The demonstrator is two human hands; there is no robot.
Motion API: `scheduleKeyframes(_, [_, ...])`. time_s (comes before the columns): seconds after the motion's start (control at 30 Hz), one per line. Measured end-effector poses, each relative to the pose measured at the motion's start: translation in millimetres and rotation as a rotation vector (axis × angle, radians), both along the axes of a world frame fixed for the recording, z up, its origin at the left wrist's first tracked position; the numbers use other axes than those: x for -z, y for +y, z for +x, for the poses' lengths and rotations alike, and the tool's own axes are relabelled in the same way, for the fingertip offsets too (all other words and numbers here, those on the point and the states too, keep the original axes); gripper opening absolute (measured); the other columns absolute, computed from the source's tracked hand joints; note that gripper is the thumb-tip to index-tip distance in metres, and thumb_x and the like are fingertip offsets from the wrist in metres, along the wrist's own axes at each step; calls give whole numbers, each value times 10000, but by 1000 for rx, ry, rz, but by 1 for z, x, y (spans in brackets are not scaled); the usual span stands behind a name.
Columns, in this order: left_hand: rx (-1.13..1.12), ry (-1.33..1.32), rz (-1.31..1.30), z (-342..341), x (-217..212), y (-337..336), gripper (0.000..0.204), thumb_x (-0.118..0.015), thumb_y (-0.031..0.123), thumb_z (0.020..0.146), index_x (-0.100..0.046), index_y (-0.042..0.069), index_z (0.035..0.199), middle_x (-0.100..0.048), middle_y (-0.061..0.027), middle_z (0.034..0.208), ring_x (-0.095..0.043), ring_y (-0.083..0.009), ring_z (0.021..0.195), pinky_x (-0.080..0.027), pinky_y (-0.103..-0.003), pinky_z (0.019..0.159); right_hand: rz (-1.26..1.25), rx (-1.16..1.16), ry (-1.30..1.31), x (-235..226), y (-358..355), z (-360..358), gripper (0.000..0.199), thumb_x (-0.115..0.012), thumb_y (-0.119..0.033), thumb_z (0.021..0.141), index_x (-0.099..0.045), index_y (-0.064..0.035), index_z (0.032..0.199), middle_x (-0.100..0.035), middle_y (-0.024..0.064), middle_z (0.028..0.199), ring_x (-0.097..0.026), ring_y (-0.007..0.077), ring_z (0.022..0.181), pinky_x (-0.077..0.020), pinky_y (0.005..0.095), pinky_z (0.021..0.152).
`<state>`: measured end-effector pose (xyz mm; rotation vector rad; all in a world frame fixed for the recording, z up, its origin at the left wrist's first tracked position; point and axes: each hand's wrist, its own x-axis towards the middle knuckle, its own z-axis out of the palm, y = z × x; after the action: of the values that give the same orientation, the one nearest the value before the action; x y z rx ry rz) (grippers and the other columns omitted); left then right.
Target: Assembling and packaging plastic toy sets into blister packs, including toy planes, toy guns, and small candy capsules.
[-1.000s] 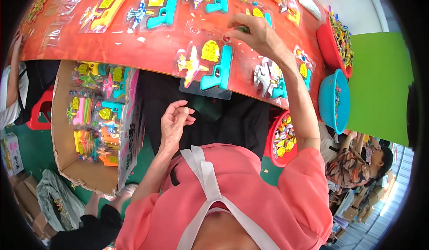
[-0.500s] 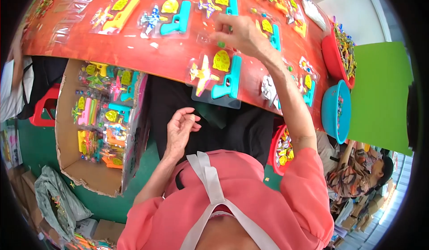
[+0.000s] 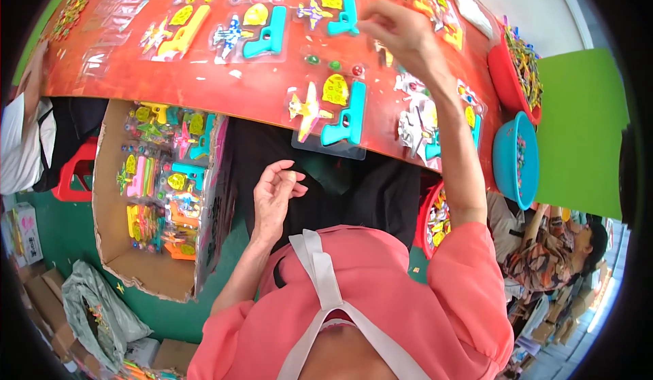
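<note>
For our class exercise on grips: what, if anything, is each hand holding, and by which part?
Nothing shows held in the curled left hand. The right hand, over the red table, hides its inner side, so any hold there cannot be told.

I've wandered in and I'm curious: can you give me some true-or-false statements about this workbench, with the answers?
1. The right hand is over the red table. True.
2. The left hand is over the table too. False: the left hand is in front of its edge.
3. The toy gun nearest the left hand is yellow. False: that toy gun is turquoise.
4. The cardboard box contains toys. True.
</note>
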<state>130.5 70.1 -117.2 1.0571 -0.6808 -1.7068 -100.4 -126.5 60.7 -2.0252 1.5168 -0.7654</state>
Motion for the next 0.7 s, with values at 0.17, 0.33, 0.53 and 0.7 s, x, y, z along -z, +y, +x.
scheduleKeyframes(0.17, [-34,-55,31,3,-4,4,234,-555,130,992,-546,26,1201,-660,-107,989,-656,-148,786,-551,-279,714,-388,372,108,-15,61,-109,138,-664,-106,902,-637,18,954,-606,87,760,-565,123,714,-471,271,668])
scheduleKeyframes(0.33, [64,-47,28,-13,-6,10,216,-567,130,987,-566,22,1174,-663,-104,981,-652,-150,777,-548,-283,711,-489,775,309,-18,148,-249,138,-635,-127,911,-642,9,933,-609,133,806,-596,232,719,-465,326,671])
scheduleKeyframes(0.53, [218,-68,2,-43,-20,12,209,-552,107,987,-567,17,1176,-663,-108,988,-652,-150,787,-544,-283,729,-391,894,507,9,205,-328,173,-636,-163,912,-635,8,894,-590,138,781,-592,259,689,-457,362,640])
scheduleKeyframes(0.7, [292,-80,-8,-56,-38,15,226,-545,86,981,-554,8,1193,-666,-102,997,-654,-151,818,-537,-284,768,-332,728,116,2,170,-273,187,-646,-167,934,-659,15,971,-635,25,774,-577,104,734,-466,268,676])
